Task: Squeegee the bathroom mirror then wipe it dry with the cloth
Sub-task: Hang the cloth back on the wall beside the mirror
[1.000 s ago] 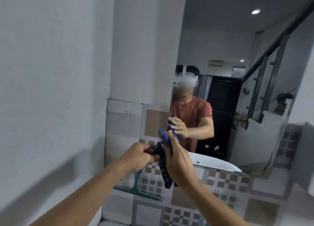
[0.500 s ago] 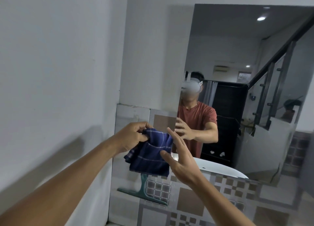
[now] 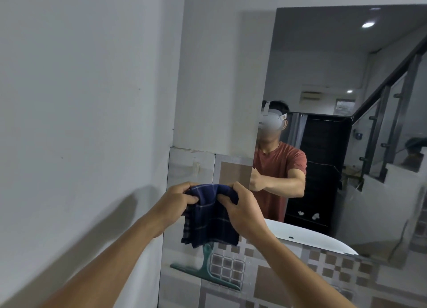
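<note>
Both hands grip our cloth along its top edge: left hand (image 3: 179,198) and right hand (image 3: 240,209), fingers pinched on the bunched hem. Taking the mirror (image 3: 346,76) as landmark, the cloth (image 3: 210,217) hangs just off its lower left corner, and the squeegee (image 3: 204,268) lies below that, against the tiles (image 3: 265,282). The cloth is soft, dark blue, checked with pale lines, limp; the squeegee is green plastic, T-shaped. Risk, we judge: a bunched wad wipes unevenly and leaves streaks, or a loose corner slips down.
</note>
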Tool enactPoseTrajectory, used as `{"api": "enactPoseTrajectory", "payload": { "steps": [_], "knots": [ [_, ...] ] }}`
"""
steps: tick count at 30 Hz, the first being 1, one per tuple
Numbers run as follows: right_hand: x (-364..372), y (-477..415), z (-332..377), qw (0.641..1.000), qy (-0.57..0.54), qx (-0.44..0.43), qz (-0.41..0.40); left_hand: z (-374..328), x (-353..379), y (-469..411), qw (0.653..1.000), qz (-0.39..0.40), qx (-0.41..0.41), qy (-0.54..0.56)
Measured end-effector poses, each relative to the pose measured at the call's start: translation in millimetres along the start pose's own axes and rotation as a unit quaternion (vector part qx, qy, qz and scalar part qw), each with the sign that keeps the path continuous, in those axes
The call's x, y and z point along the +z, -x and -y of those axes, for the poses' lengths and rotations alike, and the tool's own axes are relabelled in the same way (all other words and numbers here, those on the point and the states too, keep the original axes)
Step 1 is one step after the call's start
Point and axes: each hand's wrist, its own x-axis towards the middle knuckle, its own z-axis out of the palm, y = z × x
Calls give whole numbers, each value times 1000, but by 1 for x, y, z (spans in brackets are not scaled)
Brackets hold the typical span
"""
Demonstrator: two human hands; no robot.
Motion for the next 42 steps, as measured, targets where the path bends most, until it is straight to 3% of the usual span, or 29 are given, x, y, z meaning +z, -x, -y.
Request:
{"api": "enactPoseTrajectory", "payload": {
  "steps": [9, 12, 15, 18, 20, 25, 31, 34, 38, 42],
  "knots": [
    [-8, -70, 45, 999, -37, -20, 29, -42, -37, -45, 987, -145, 70, -16],
    [-2, -91, 57, 998, 16, -56, -7, -55, -46, -68, 962, -216, 125, -107],
    [8, -109, 60, 987, 106, -116, -43, -61, -50, -83, 917, -250, 196, -243],
    [19, -119, 59, 973, 201, -115, -15, -59, -48, -85, 874, -231, 181, -386],
    [27, -120, 56, 961, 256, -105, 14, -49, -46, -90, 869, -196, 152, -428],
    [31, -111, 50, 925, 358, -122, 37, -34, -49, -100, 874, -135, 95, -457],
    [25, -103, 42, 895, 408, -168, 63, -30, -48, -99, 866, -125, 121, -470],
    [25, -98, 36, 906, 379, -169, 81, -20, -44, -94, 851, -127, 116, -496],
    [19, -97, 33, 935, 307, -155, 91, -23, -34, -93, 866, -121, 101, -474],
    [19, -106, 42, 932, 309, -134, 132, -19, -29, -89, 909, -92, 43, -404]
  ]
}}
